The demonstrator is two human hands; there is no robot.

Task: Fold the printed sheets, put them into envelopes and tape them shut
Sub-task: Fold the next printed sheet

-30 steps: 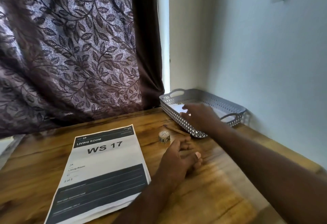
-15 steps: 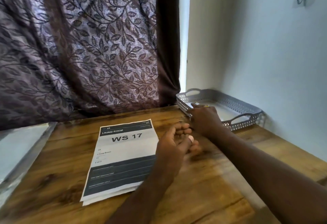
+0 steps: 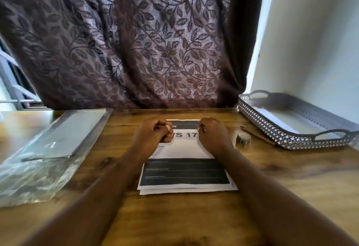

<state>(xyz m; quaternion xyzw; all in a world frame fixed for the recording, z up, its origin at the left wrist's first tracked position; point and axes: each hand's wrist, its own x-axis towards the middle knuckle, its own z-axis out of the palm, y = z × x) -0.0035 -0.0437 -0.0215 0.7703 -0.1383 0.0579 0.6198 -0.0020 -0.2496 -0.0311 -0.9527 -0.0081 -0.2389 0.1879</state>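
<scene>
Sheets (image 3: 186,170) sit stacked mid-tabletop (image 3: 174,218), left grip (image 3: 153,137) and right grip (image 3: 212,136) both curled over the far corners, honestly can't tell if they're pinching paper.

right hand (image 3: 212,137) withdrawn from basket (image 3: 262,123), left hand (image 3: 152,137) shifted, both now curled on the printed sheets (image 3: 184,149)

- I get dim indoor light here, with daylight seeping through the curtain (image 3: 136,41) and its right gap.
- Glare whitens the plastic packet (image 3: 38,168).
- Frame edges bow and smear.
</scene>
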